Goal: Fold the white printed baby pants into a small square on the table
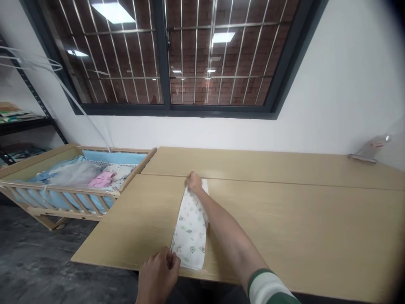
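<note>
A white cloth [190,230] with a small green and brown print lies as a long narrow folded strip on the wooden table [284,223]. My right hand [193,182] reaches across and pinches its far left corner. At the near left corner my left hand [160,270] has its fingers closed on the cloth's edge, close to the table's front edge. My right forearm passes over the right side of the cloth and hides part of it. The cloth's right edge looks slightly raised near the forearm.
Left of the table stands a wooden crib [72,202] with blue lining, a white net and a pink cloth [101,179] inside. A shelf [25,124] with folded fabrics is at the far left. A clear plastic bag [371,150] sits at the back right. The barred window [167,59] is behind.
</note>
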A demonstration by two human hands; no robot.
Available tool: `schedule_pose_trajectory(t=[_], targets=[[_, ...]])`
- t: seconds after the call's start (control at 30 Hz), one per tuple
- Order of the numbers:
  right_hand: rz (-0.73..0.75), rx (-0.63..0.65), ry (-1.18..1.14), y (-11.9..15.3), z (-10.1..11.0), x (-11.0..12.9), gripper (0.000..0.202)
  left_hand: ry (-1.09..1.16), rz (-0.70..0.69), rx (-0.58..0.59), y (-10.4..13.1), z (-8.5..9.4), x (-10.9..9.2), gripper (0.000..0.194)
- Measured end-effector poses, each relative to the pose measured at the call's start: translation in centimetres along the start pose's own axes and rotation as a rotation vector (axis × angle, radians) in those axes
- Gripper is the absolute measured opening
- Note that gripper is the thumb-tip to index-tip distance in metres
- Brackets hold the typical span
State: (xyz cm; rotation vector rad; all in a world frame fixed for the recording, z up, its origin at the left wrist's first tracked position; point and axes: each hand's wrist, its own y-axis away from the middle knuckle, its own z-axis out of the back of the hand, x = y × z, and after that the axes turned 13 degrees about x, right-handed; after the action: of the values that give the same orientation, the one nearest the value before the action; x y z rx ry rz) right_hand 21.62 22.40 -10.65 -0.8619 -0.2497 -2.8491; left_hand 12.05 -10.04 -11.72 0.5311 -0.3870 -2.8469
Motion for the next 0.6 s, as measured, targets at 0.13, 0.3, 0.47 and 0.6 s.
schedule_pose_trajectory(t=[0.13, 0.3, 0.47, 0.6], targets=[[0.079, 0.021, -0.01, 1.0, 0.9, 0.5, 0.016, -0.129, -0.041, -0.23, 0.7, -0.8, 0.1, 0.026], [0.368, 0.082, 0.001, 4.9, 2.7, 1.2, 0.029, -0.18, -0.462, -0.625, 2.6, -3.5, -1.0, 0.04], [0.976, 0.475, 0.121, 15.5, 3.0, 0.8, 0.055, -0.282, -0.538, -0.637, 3.9, -6.2, -2.2, 0.06], [1.154, 0.719, 0.16, 22.5, 1.2, -0.8, 0.06, -0.26, -0.466, -0.651, 3.8, -8.2, -2.1, 0.043]])
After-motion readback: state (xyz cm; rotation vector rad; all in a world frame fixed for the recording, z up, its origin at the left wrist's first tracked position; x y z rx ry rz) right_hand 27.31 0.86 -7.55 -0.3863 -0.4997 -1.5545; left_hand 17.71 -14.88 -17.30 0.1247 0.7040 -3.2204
